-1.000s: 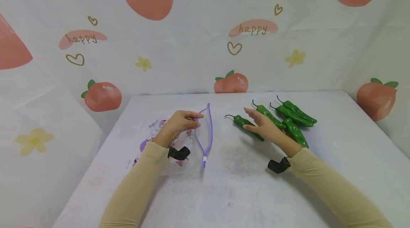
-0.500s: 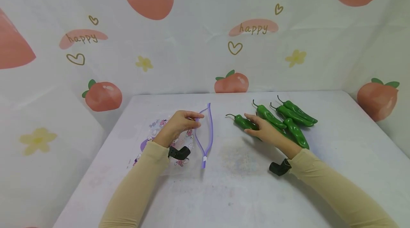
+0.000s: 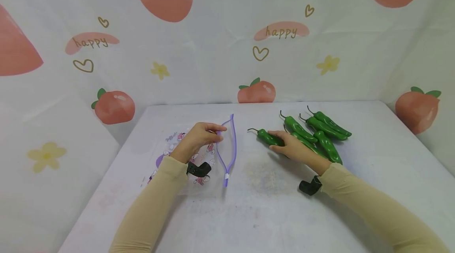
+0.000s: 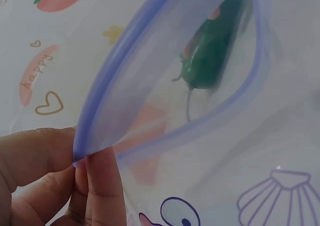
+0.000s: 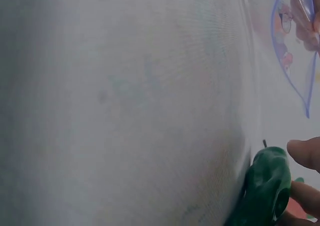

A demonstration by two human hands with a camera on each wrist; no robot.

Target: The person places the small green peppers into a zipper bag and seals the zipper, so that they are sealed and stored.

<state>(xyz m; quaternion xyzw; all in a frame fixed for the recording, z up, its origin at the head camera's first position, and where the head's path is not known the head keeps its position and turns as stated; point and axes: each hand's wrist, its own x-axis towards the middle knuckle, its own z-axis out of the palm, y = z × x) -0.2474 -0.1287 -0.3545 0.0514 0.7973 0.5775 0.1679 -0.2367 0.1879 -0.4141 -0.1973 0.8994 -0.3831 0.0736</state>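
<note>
My left hand [image 3: 200, 136] pinches the purple-edged mouth of a clear zip bag [image 3: 231, 162] printed with small cartoon figures. Thumb and fingers [image 4: 102, 186] hold one side of its rim in the left wrist view, and the mouth gapes. To the right, my right hand [image 3: 289, 146] grips a glossy green chili pepper [image 3: 266, 137] lying on the table, its stem pointing left towards the bag. In the right wrist view the fingers lie along the pepper [image 5: 267, 186]; part of the grip is out of frame.
More green peppers lie just beyond and beside my right hand, among them one pepper [image 3: 300, 130], another [image 3: 328, 148] and one farther back [image 3: 332, 122]. A white table [image 3: 249, 221] carries everything. Behind it hangs a peach-printed cloth [image 3: 213, 59].
My right hand has come down onto the nearest pepper, its fingers closing round it, and the pepper has shifted slightly left. The left hand and the bag have stayed in place.
</note>
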